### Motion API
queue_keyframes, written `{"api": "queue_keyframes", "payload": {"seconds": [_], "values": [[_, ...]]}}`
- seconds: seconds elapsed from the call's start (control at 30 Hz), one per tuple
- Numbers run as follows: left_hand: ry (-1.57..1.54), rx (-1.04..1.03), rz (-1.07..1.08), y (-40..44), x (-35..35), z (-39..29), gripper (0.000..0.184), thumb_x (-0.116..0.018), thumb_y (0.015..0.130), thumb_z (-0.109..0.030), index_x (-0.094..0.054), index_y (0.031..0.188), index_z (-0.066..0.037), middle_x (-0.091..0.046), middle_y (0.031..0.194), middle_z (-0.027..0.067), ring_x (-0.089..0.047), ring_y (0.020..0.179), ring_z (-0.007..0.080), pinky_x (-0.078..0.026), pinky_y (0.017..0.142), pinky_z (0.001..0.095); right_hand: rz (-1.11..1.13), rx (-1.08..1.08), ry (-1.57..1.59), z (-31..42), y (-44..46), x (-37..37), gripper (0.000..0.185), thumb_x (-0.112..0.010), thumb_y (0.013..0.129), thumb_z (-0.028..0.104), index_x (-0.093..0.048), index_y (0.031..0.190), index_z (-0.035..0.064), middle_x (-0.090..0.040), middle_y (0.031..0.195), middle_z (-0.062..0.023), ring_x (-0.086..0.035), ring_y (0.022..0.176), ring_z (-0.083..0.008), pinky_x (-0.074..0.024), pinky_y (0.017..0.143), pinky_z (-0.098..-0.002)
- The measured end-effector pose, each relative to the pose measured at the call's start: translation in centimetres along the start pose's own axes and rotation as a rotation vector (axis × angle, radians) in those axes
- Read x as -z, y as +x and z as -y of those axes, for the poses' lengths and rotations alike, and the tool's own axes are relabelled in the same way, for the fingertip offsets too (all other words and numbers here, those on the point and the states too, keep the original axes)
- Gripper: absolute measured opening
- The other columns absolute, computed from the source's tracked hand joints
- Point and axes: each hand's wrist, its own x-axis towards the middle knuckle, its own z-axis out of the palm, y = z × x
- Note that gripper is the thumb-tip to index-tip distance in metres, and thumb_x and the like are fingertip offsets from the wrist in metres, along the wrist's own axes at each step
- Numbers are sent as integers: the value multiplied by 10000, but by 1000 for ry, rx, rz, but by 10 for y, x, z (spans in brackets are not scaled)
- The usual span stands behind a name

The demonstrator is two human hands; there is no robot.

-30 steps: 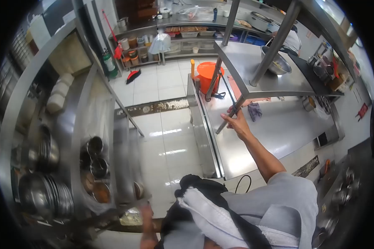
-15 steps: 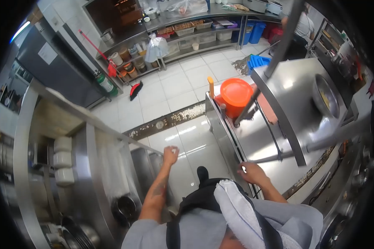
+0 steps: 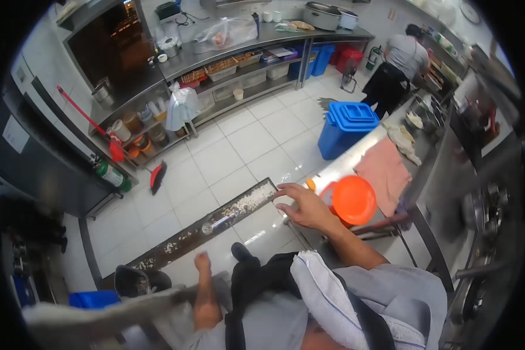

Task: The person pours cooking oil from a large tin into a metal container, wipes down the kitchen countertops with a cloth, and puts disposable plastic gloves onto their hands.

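Observation:
My right hand (image 3: 304,206) reaches out over the near corner of the steel counter, thumb and fingers apart and nothing between them. Whether its fingertips touch the counter edge I cannot tell. Just right of it stands an orange tub with a round lid (image 3: 354,200), beside a yellow handle end (image 3: 310,184) and a pink cloth (image 3: 385,175) spread on the counter. Low at my left side hangs my left hand (image 3: 202,262), small in view and curled into a loose fist, holding nothing visible. A white towel (image 3: 326,291) lies over my shoulder.
A floor drain channel (image 3: 216,224) with white bits crosses ahead of me. Beyond the counter stands a blue lidded bin (image 3: 345,133). A co-worker (image 3: 399,64) stands at the back right. A red-and-black broom head (image 3: 157,178) is on the floor near a green cylinder (image 3: 112,175).
I have moved forward, past the steel shelving, and the view has turned. My right hand has come forward to the counter's corner; my left hand has dropped back beside me.

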Motion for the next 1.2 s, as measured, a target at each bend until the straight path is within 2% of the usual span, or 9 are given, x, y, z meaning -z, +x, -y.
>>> {"api": "queue_keyframes", "payload": {"seconds": [0.13,0.17,0.33,0.5,0.73,0.83,0.9,1.03,1.2], "values": [[51,-568,-199,174,2,-141,286,-619,927,-285,-710,937,-14,-703,796,122,-639,692,215,-505,648,399,-45,-144,-74,-1,78,-29,373,-731,880,225,-636,1196,52,-563,1343,-205,-611,1153,-368,-544,880,-410],[-556,-225,82,198,10,-205,226,-650,918,-233,-714,944,-17,-679,773,96,-612,688,174,-497,623,359,-45,-238,6,0,104,-27,388,-739,875,205,-630,1214,50,-540,1368,-213,-625,1131,-372,-565,841,-413],[-417,-281,456,256,34,-423,264,-626,960,-283,-693,1117,-82,-692,948,34,-662,842,135,-482,646,278,-163,-404,76,-36,186,-64,417,-738,881,157,-602,1260,48,-516,1396,-195,-673,1043,-315,-601,750,-365],[-57,-676,316,350,-7,-480,291,-628,941,-300,-712,1053,-44,-716,965,195,-674,987,339,-497,905,456,-188,-410,77,-96,314,-103,467,-739,883,136,-560,1290,-7,-525,1358,-196,-692,980,-292,-611,712,-333],[805,-274,542,505,-6,-268,423,-478,979,-401,-726,1110,-84,-669,1203,198,-625,1118,380,-477,975,509,85,-390,35,-166,622,-123,372,-715,887,254,-655,1177,29,-734,1002,-147,-692,732,-243,-543,697,-343],[755,-723,256,477,70,-170,345,-533,959,-352,-732,899,-77,-707,863,167,-682,914,362,-546,800,511,180,-257,130,-182,759,-141,400,-738,871,250,-645,1206,53,-713,1074,-154,-684,825,-255,-543,762,-363],[1011,-253,388,443,107,-159,219,-589,932,-267,-707,980,-89,-701,860,150,-684,783,332,-555,693,473,41,171,-252,-178,843,-152,486,-772,842,257,-616,1262,70,-654,1194,-169,-665,983,-273,-532,849,-388],[648,-28,255,412,140,-166,177,-614,888,-262,-689,893,-101,-689,820,127,-661,706,333,-520,627,478,154,136,-88,-185,1022,-170,598,-797,830,280,-562,1355,117,-583,1297,-175,-655,1008,-306,-549,771,-387],[788,-145,354,521,135,-210,253,-616,884,-328,-672,963,-94,-698,908,101,-668,839,314,-514,709,476,27,184,-145,-110,1143,-163,565,-776,829,353,-618,1306,94,-673,1163,-158,-687,909,-287,-535,832,-388]]}}
